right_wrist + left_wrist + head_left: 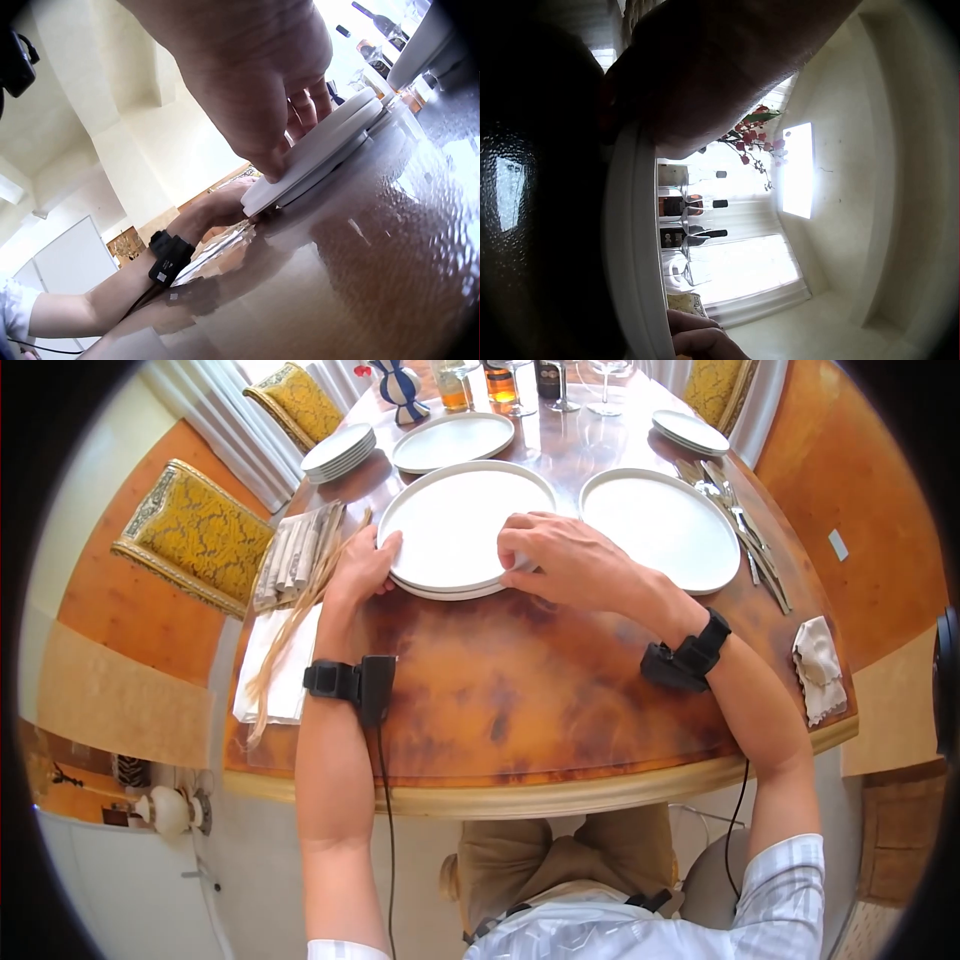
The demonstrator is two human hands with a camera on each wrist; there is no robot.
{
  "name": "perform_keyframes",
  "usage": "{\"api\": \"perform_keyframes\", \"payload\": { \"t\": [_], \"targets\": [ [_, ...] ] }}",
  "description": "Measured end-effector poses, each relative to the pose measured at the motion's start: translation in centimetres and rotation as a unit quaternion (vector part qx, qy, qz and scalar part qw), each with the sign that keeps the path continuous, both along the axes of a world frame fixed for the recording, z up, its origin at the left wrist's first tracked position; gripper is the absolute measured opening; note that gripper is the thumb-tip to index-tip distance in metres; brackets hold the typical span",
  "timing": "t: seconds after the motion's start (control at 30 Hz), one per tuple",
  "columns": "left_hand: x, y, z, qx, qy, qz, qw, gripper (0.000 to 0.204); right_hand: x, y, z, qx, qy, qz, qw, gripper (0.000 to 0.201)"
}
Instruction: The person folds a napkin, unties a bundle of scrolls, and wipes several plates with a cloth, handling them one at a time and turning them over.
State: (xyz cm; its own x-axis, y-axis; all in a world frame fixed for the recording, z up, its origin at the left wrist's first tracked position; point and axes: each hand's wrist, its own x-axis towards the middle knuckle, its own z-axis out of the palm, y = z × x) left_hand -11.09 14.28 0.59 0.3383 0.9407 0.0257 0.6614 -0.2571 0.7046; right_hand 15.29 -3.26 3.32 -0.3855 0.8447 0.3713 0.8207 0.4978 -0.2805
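Note:
A stack of two large white plates point(462, 510) with low raised rims lies in front of me on the glossy brown table point(480, 690). At the left rim my left hand point(366, 567) holds the plates, thumb over the edge. My right hand point(575, 560) is bent over the right rim and pinches the upper plate point(315, 150) at its edge. The right wrist view shows its thumb on the rim and the other fingers over the top face. The upper plate sits slightly off line with the lower one there. The left hand's fingertips are hidden under the rim.
Another large plate point(660, 528) lies to the right beside cutlery point(740, 520). Smaller plate stacks point(338, 455) stand farther back, with a vase point(400, 395) and bottles point(502, 382) behind. Rolled napkins point(295, 555) and straw-coloured strands point(285, 645) lie left, a crumpled cloth point(820, 670) right.

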Motion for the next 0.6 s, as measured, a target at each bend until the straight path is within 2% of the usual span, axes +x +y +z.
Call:
{"api": "perform_keyframes", "payload": {
  "t": [0.4, 0.6],
  "targets": [
    [-0.28, 0.38, 0.02, -0.008, 0.013, -0.019, 1.000, 0.047, -0.16, -0.02, -0.08, 0.005, 0.002, -0.004, 1.000, 0.018],
    [0.00, -0.01, -0.04, 0.009, 0.007, 0.003, 1.000, 0.043, -0.09, 0.01, -0.25, 0.015, -0.004, 0.000, 1.000, 0.015]
  ]
}}
